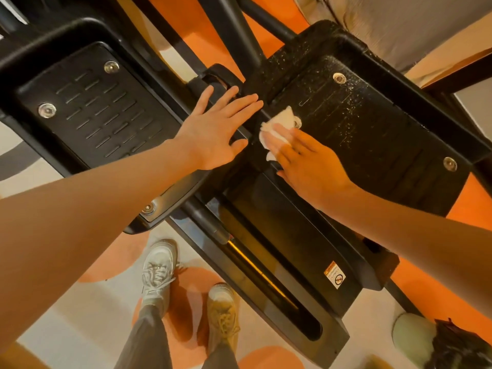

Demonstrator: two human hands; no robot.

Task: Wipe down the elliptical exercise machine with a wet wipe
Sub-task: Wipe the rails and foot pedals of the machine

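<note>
The black elliptical machine fills the view, with a left foot pedal (101, 115) and a right foot pedal (372, 123) that glistens with wet streaks. My right hand (308, 163) lies flat with straight fingers, pressing a white wet wipe (277, 126) onto the near inner edge of the right pedal. My left hand (218, 129) rests open with spread fingers on the black bar between the two pedals, just left of the wipe.
The machine's rear rail housing (292, 251) with a warning sticker (335, 275) runs toward me. My two shoes (157, 272) stand on orange and cream floor beside it. A dark bag (463, 347) lies at the lower right.
</note>
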